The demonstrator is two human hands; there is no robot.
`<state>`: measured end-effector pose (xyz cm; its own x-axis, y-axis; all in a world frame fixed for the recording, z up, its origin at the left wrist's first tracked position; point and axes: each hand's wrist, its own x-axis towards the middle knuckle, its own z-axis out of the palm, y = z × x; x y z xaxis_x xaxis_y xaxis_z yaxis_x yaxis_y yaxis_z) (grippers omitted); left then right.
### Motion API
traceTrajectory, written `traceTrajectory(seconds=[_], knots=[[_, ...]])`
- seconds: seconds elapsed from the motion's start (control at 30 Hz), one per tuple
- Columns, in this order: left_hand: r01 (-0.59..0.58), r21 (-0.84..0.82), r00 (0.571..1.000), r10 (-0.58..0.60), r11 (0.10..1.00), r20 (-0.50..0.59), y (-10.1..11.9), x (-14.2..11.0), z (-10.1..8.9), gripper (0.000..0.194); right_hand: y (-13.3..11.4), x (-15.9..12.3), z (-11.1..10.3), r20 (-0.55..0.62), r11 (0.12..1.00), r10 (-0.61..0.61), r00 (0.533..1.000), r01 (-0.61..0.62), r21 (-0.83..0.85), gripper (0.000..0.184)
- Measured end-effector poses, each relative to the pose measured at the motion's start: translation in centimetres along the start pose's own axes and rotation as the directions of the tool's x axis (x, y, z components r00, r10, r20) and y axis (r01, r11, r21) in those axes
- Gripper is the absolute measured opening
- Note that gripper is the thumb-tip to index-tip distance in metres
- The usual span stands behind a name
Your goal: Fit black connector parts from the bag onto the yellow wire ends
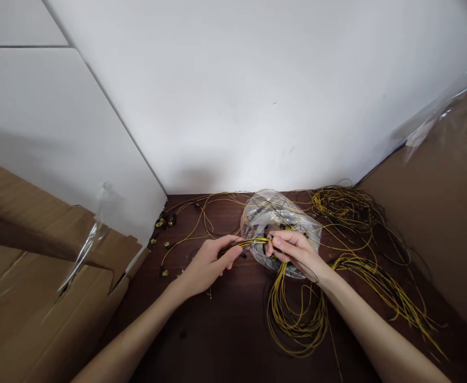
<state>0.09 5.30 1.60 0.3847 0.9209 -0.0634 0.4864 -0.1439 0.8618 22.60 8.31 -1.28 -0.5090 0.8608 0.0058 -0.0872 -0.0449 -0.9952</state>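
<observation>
Both my hands are closed on one bundle of thin yellow and black wires (255,242), stretched between them over the dark brown surface. My left hand (213,260) pinches the bundle's left end between thumb and fingers. At the other end, my right hand (295,249) grips the wires, its fingertips around a dark part too small to make out. Below my right hand the yellow wires hang in a loose coil (297,324) onto the surface. A clear plastic bag (257,210) with small dark and yellow pieces lies behind and under my hands.
A tangled heap of yellow and black wires (345,207) lies at the back right, with a straighter wire bunch (389,287) before it. Small connectors on wires (165,244) lie at the left. Cardboard boxes (58,298) flank the surface; a white wall (257,106) rises behind.
</observation>
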Motion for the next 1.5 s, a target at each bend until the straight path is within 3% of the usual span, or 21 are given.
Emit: traceTrajectory(seconds=[0.27, 0.47, 0.53, 0.7, 0.87, 0.97, 1.13, 1.2, 1.3, 1.4, 1.5], knots=[[-0.108, 0.434, 0.981, 0.166, 0.895, -0.098, -0.7, 0.2, -1.2, 0.022, 0.3, -0.1, -0.2, 0.025, 0.996, -0.010, 1.000, 0.008, 0.086, 0.032], [-0.026, 0.726, 0.987, 0.133, 0.687, -0.091, -0.5, -0.4, -1.5, 0.020, 0.6, 0.0, 0.3, 0.080, 0.998, 0.000, 0.997, -0.006, 0.068, 0.033], [0.013, 0.728, 0.980, 0.134, 0.686, -0.144, -0.4, -0.6, -1.5, 0.023, 0.6, 0.0, 0.7, 0.091, 0.998, 0.000, 0.996, -0.005, 0.057, 0.033], [0.036, 0.569, 0.948, 0.152, 0.822, -0.279, -0.4, -1.0, -2.1, 0.029, 0.5, -0.1, 0.9, 0.058, 0.999, -0.004, 0.998, 0.002, 0.045, 0.035], [-0.099, 0.468, 0.947, 0.228, 0.878, -0.227, -0.6, -1.2, -3.2, 0.021, 0.6, -0.2, 0.4, 0.062, 1.000, 0.008, 0.998, -0.008, -0.015, 0.035], [-0.089, 0.390, 0.958, 0.187, 0.916, -0.219, -1.0, -1.3, -3.6, 0.020, 0.3, -0.2, 0.2, 0.072, 0.999, -0.005, 0.997, 0.002, 0.046, 0.034], [-0.041, 0.336, 0.940, 0.150, 0.941, -0.306, -1.7, -1.1, -3.4, 0.013, 0.1, -0.1, 0.1, 0.035, 0.976, 0.012, 0.999, -0.019, 0.217, 0.030], [-0.058, 0.220, 0.942, 0.127, 0.974, -0.312, -1.7, -1.1, -3.3, 0.010, 0.1, -0.1, -0.1, 0.016, 0.963, 0.014, 1.000, -0.018, 0.270, 0.028], [-0.087, -0.083, 0.963, 0.063, 0.993, -0.264, -1.2, -1.2, -3.4, 0.012, -0.1, -0.1, -0.2, -0.012, 0.948, -0.009, 1.000, 0.012, 0.319, 0.026], [-0.095, -0.314, 0.978, 0.029, 0.945, -0.207, -0.7, -1.7, -3.8, 0.018, -0.3, -0.2, -0.4, -0.070, 0.937, -0.038, 0.997, 0.060, 0.345, 0.026], [-0.077, -0.438, 0.986, 0.003, 0.896, -0.167, -0.7, -2.0, -4.4, 0.022, -0.5, -0.1, -0.6, -0.107, 0.929, -0.056, 0.993, 0.091, 0.359, 0.026]])
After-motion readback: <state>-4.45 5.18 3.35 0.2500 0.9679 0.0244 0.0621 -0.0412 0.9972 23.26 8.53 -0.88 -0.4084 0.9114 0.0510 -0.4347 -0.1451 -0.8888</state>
